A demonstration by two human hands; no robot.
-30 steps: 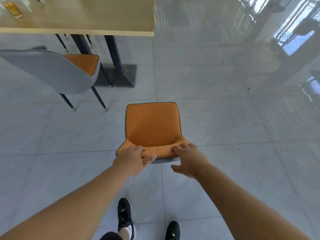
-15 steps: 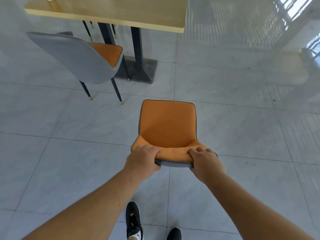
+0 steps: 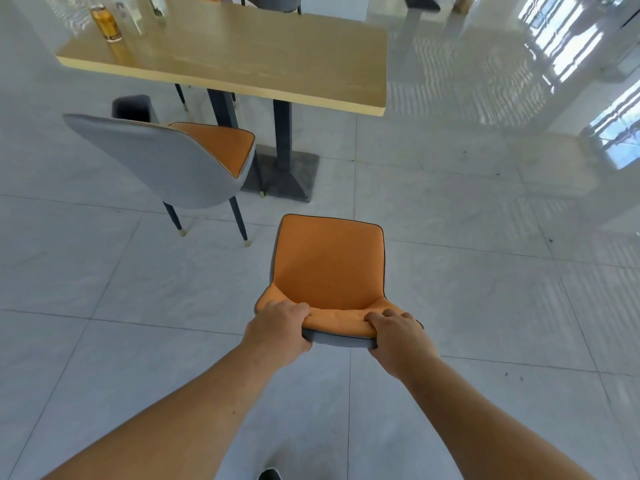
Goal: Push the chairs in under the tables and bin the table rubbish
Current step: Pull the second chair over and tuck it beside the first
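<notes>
An orange-seated chair (image 3: 329, 265) with a grey back stands on the tiled floor right in front of me, facing the table. My left hand (image 3: 278, 332) grips the left end of its backrest top, and my right hand (image 3: 398, 336) grips the right end. Ahead stands a light wooden table (image 3: 263, 53) on dark legs. A second grey-and-orange chair (image 3: 166, 157) sits at the table's left side, partly under it. On the table's far left corner stand a bottle of amber liquid (image 3: 105, 20) and some clear or white items (image 3: 138, 10).
The table's dark base plate (image 3: 287, 174) lies between the chair and the table. A dark bin-like object (image 3: 133, 107) shows behind the second chair. More chair and table legs stand at the top edge. Glossy floor spreads to the right.
Both hands closed around the backrest top. The view has lifted, so the table top and its items now show, and the chair sits nearer the table.
</notes>
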